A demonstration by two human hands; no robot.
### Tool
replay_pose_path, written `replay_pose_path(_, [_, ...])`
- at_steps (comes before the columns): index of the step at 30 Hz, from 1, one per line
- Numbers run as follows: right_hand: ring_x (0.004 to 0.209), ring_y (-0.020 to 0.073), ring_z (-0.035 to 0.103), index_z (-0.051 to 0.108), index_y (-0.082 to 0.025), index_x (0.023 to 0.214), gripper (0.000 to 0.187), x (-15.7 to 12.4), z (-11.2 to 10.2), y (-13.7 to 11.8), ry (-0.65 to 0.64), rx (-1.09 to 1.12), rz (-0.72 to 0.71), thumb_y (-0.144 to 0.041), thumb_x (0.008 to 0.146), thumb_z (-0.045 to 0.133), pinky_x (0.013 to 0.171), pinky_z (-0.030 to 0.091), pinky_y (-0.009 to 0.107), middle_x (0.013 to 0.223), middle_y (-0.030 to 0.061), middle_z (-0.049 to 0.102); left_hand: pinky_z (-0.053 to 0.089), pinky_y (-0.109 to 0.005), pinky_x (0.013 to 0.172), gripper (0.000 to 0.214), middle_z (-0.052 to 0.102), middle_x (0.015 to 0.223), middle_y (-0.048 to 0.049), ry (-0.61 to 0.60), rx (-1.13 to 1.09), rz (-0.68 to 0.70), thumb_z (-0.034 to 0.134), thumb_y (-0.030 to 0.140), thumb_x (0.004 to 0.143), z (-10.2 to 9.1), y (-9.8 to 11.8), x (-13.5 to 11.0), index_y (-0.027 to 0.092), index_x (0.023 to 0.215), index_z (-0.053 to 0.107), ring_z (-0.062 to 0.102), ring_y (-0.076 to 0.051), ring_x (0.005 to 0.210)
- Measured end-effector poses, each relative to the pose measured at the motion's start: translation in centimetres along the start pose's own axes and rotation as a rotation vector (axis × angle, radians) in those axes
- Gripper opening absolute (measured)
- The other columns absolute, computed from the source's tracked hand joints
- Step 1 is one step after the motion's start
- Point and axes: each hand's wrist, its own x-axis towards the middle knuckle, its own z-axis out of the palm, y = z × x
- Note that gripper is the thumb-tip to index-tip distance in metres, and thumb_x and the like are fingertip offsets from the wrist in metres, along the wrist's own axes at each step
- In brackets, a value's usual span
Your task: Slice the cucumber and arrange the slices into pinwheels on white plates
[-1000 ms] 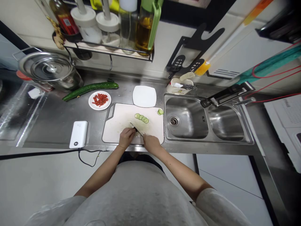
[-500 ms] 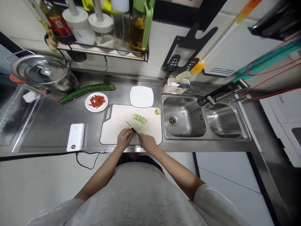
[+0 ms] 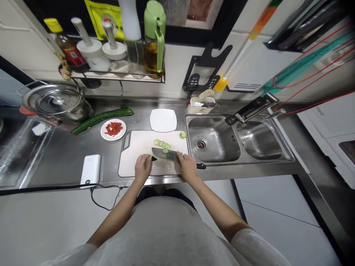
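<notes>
My right hand is closed round the kitchen knife near the rear of the blade, and the black handle sticks out to its right. The blade lies broadside over the cutting board, pointing left. One cucumber slice clings to the blade or lies just at its upper edge; I cannot tell which. My left hand pinches a small dark-green cucumber piece left of the blade tip. A row of cucumber slices lies beyond the knife, and more slices sit at the board's far right corner.
Behind the board are a white square plate, a round plate of red pieces and a whole cucumber. A double sink adjoins on the right. A lidded pot and a white power bank stand left.
The knife has turned from upright and edge-on to broadside beyond my hands, with a slice at its blade. My right hand has shifted right, my left slightly left. The camera view has tilted up.
</notes>
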Motion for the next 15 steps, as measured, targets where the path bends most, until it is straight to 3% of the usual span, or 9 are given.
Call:
replay_pose_path(2, [0.098,0.0245,0.048,0.042,-0.019,0.139,0.045,-0.2,0.4,0.5,0.041,0.002,0.007,-0.028,0.096,0.037,0.084,0.030,0.034,0.104,0.0130,0.058,0.050,-0.035,0.081,0.022,0.062,0.098,-0.0087,0.122,0.016,-0.073,0.050,0.027,0.090,-0.4,0.4,1.1,0.020,0.107,0.060,0.058,-0.019,0.092])
replay_pose_path(4, [0.097,0.0248,0.046,0.043,-0.019,0.138,0.045,-0.4,0.6,0.9,0.068,0.006,0.003,-0.027,0.095,0.039,0.083,0.029,0.035,0.103,0.0128,0.058,0.049,-0.035,0.080,0.025,0.062,0.101,-0.0088,0.152,0.018,-0.079,0.049,0.030,0.090,-0.5,1.0,2.9,0.021,0.111,0.061,0.058,-0.020,0.091])
replay_pose_path(10, [0.094,0.0248,0.043,0.046,-0.019,0.137,0.045,-0.7,1.0,1.4,0.116,-0.007,-0.025,-0.024,0.093,0.041,0.081,0.028,0.035,0.098,0.0122,0.056,0.046,-0.039,0.084,0.026,0.067,0.098,-0.0049,-0.412,0.034,0.217,0.060,0.039,0.084,1.0,3.8,8.0,0.027,0.105,0.067,0.058,-0.023,0.094])
replay_pose_path(15, [0.093,0.0243,0.044,0.048,-0.021,0.135,0.044,-1.6,1.4,1.9,0.104,-0.019,-0.046,-0.021,0.093,0.039,0.081,0.027,0.035,0.097,0.0117,0.056,0.048,-0.035,0.074,0.008,0.069,0.083,-0.0015,-0.532,-0.006,0.199,0.065,0.031,0.078,2.6,4.3,8.2,0.026,0.083,0.069,0.061,-0.021,0.082])
